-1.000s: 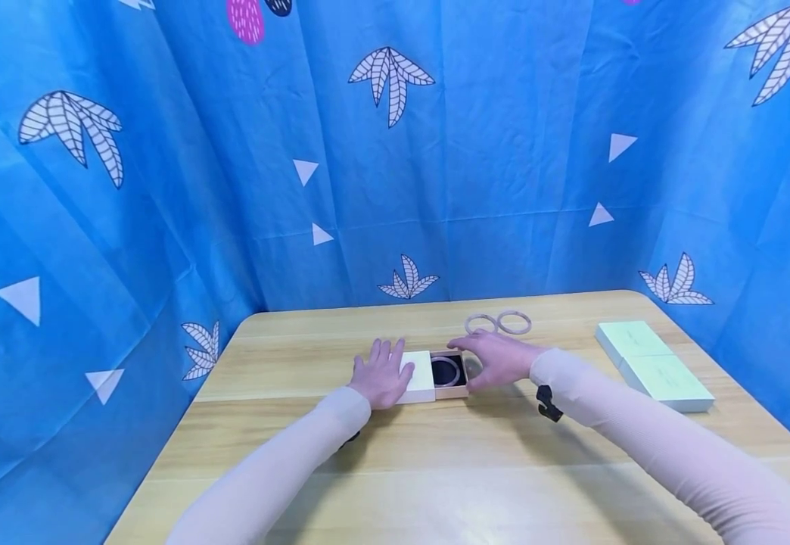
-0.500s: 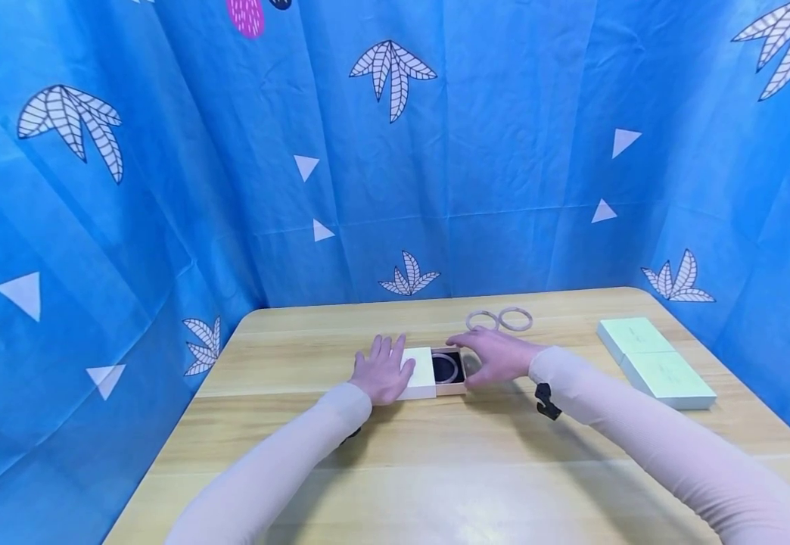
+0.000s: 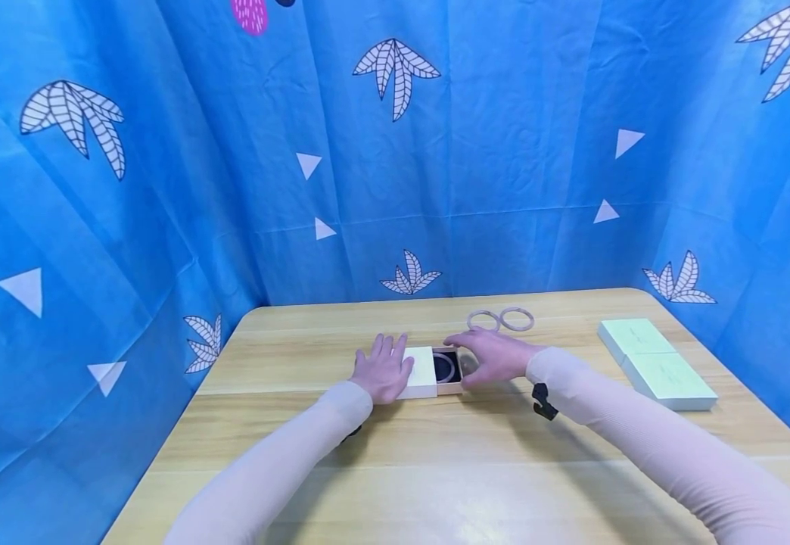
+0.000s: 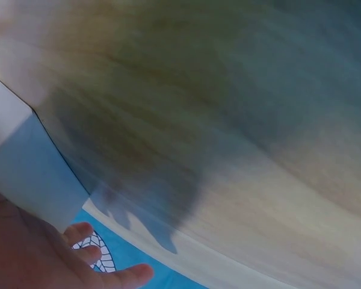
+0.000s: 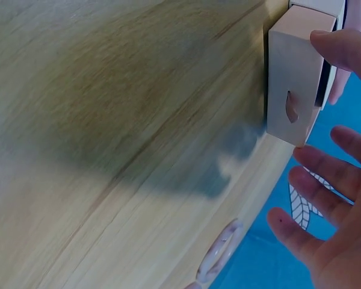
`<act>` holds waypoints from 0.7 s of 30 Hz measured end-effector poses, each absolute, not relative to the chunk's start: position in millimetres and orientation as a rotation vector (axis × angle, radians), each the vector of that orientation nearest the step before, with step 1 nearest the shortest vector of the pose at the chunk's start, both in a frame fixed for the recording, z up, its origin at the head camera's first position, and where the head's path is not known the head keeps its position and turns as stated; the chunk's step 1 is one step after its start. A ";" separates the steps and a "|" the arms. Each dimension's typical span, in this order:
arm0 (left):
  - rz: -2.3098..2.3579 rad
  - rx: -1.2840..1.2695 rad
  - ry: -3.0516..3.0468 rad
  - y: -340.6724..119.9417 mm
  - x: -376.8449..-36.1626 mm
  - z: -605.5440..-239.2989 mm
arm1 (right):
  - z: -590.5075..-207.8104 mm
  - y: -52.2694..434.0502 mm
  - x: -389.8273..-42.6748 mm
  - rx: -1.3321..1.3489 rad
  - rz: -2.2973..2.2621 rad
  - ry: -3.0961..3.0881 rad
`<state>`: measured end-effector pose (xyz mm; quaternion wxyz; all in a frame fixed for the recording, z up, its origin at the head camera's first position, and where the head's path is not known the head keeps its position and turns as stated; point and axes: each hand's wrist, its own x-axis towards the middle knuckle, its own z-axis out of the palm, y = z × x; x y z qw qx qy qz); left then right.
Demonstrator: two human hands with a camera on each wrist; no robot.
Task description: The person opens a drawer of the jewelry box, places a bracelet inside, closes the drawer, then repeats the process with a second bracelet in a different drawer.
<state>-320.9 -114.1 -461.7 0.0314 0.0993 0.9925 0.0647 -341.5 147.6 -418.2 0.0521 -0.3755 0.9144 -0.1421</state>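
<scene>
A small sliding box lies on the wooden table: a pale cream sleeve with a tan drawer pulled partly out, whose black lining cradles a pale bangle. The left hand rests flat on the sleeve with straight fingers, while the right hand sits at the drawer's end, fingers spread and relaxed, thumb touching it. Beyond the right fingertips lie two loose bangles, and well off to the right two mint boxes.

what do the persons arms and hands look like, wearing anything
Both arms wear long, close-fitting, pale pinkish-beige sleeves that end at the wrists. The left hand and right hand are bare, with no gloves or rings to be seen. A small black device is strapped under the right wrist, and a dark bit shows under the left one.
</scene>
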 end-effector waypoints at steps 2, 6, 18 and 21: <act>0.194 0.306 3.060 -113.8 -321.3 -461.6 | -418.2 146.9 -341.4 -1.138 -0.440 2.781; 0.183 0.305 3.060 -113.4 -322.9 -461.7 | -418.3 145.4 -341.6 -1.134 -0.450 2.780; 0.217 0.311 3.061 -112.0 -318.4 -456.9 | -418.6 141.8 -341.7 -1.158 -0.464 2.790; 0.229 0.315 3.063 -111.8 -316.9 -456.3 | -418.6 140.1 -341.3 -1.144 -0.480 2.776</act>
